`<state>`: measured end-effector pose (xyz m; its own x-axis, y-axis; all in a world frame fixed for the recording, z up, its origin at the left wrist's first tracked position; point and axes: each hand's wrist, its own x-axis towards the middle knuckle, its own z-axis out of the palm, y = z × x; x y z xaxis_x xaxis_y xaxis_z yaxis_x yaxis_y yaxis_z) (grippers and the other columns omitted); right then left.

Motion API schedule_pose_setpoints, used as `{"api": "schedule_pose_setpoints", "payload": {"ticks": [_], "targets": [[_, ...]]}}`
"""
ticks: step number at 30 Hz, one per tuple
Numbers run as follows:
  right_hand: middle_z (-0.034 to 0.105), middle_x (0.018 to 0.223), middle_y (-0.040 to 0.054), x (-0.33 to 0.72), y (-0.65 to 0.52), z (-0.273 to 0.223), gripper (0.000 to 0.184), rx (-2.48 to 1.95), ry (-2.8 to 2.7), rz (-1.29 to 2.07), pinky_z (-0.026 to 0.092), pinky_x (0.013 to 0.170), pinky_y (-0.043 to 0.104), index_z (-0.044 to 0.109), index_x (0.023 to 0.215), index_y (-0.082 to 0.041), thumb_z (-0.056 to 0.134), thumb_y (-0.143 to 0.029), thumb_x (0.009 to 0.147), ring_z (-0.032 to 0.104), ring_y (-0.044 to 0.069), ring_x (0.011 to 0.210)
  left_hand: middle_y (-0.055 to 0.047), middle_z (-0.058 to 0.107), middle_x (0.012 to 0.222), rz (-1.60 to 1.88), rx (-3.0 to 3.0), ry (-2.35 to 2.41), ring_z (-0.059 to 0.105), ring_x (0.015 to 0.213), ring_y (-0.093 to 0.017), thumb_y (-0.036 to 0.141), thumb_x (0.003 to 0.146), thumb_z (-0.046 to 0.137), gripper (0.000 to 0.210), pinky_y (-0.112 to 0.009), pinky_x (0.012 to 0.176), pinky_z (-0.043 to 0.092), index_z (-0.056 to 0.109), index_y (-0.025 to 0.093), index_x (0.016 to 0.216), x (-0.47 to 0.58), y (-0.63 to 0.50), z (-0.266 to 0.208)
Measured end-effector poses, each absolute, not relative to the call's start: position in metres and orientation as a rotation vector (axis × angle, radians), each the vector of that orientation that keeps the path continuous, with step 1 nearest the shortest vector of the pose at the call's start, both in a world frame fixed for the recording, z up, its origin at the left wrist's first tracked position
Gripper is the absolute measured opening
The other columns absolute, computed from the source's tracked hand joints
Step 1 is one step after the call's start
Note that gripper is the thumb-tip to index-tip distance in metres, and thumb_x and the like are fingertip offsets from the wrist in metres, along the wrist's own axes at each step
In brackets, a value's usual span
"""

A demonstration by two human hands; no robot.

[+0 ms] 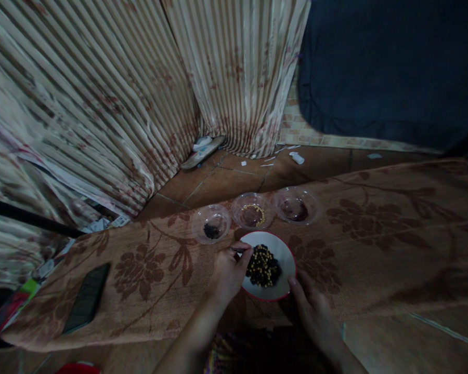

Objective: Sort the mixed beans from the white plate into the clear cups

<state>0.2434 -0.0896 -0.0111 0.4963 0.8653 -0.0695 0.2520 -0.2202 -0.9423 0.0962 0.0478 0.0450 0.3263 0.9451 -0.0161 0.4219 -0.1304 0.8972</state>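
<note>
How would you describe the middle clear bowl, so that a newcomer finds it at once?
On the brown cloth, look for the white bowl with the red rim. Just beyond it, in a row of three, is the middle clear bowl. Of those three, it alone holds yellow grains; its neighbours' contents look dark.

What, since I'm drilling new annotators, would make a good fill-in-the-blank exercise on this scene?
1. The white bowl has a ____ rim.
2. The person's ____ hand holds a thin tool.
3. Beyond the bowl stand ____ clear containers.
4. The small pieces in the middle container are ____.
Missing words: red; left; three; yellow.
</note>
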Motion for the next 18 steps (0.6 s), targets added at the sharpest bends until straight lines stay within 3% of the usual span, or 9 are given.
{"api": "schedule_pose_setpoints", "payload": {"ticks": [18], "targets": [[0.071, 0.115, 0.0101, 0.2431, -0.0886, -0.0122, 0.046, -1.753, -0.914, 0.811, 0.053, 0.086, 0.029, 0.061, 0.119, -0.019, 0.046, -0.052, 0.092, 0.068, 0.023, 0.103, -0.002, 0.076, 0.082, 0.749, 1.749, 1.226, 0.066, 0.068, -0.015, 0.029, 0.083, 0.062, 0.016, -0.023, 0.063, 0.05, 0.075, 0.02, 0.087, 0.0988, 0.0491, 0.0433]]}}
